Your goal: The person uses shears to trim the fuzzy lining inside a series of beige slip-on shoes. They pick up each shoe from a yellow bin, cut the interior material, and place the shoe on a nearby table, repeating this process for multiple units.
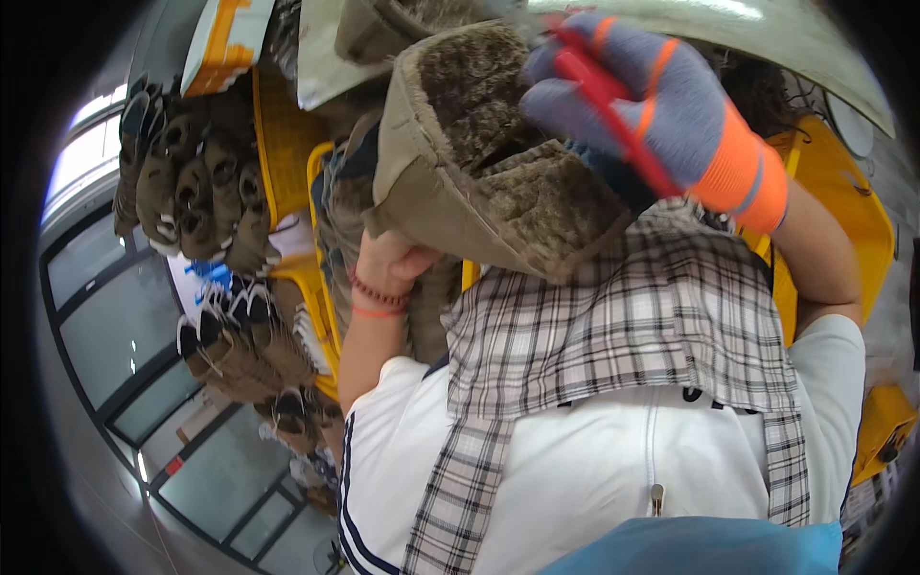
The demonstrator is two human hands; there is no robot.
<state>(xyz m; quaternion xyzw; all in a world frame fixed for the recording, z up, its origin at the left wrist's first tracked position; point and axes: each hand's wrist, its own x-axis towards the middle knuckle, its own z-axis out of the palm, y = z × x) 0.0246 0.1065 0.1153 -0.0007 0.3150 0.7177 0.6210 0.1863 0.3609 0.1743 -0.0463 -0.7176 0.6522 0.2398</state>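
My bare left hand (398,261), with a beaded bracelet at the wrist, grips the lower left side of a brown fur-lined shoe upper (431,206). The upper is tilted, its opening facing up, with thick brown pile inside; most of my left fingers are hidden by it. Above its right side is my right hand (661,105) in a grey and orange knit glove. That hand is closed around a red-handled tool (604,101). Motion smears the tool's far end, so its exact kind does not show.
Ahead is a pale worktable (335,57) with another brown fur-lined piece (369,29) on it. Yellow crates (287,144) stand at left, another yellow crate (839,211) at right. Many brown shoes (196,187) fill racks on the left. A plaid apron (613,326) covers my lap.
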